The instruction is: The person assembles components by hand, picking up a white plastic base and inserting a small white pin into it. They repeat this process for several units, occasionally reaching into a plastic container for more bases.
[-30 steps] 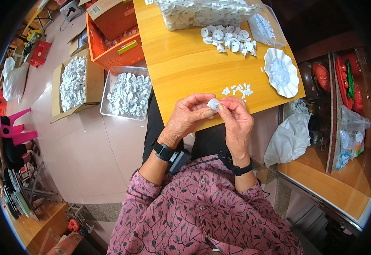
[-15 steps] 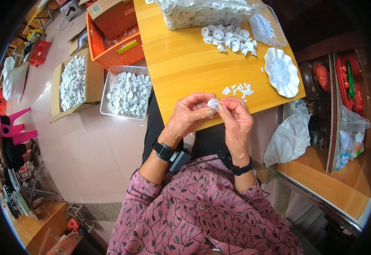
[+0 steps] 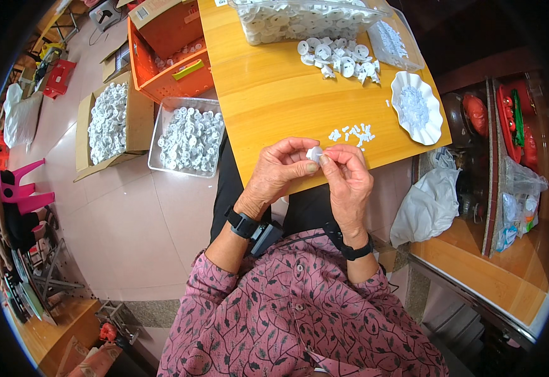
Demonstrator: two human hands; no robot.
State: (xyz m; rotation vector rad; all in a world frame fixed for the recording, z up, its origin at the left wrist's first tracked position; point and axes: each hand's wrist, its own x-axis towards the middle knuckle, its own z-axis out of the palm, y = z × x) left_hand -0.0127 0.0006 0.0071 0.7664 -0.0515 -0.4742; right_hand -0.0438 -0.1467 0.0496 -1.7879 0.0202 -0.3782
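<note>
Between the fingertips of my left hand (image 3: 278, 168) is a small round white plastic part (image 3: 314, 153), held over the near edge of the wooden table (image 3: 274, 107). My right hand (image 3: 348, 176) is closed in a pinch right beside it, its thumb and forefinger at the part's right side. What the right fingertips grip is too small and covered to make out. Just beyond my hands lie several tiny white pieces (image 3: 363, 133). Farther back is a loose heap of white round plastic parts (image 3: 345, 61).
A clear bin (image 3: 268, 34) of white parts stands at the table's back, beside a clear tray (image 3: 406, 61). A scalloped white dish (image 3: 434, 129) sits at the right edge. Left on the floor are a filled clear tub (image 3: 156, 164), a cardboard box (image 3: 137, 119) and an orange crate (image 3: 189, 85).
My right hand has shifted very slightly left, closer to the white part. The part has turned a little in my left fingers.
</note>
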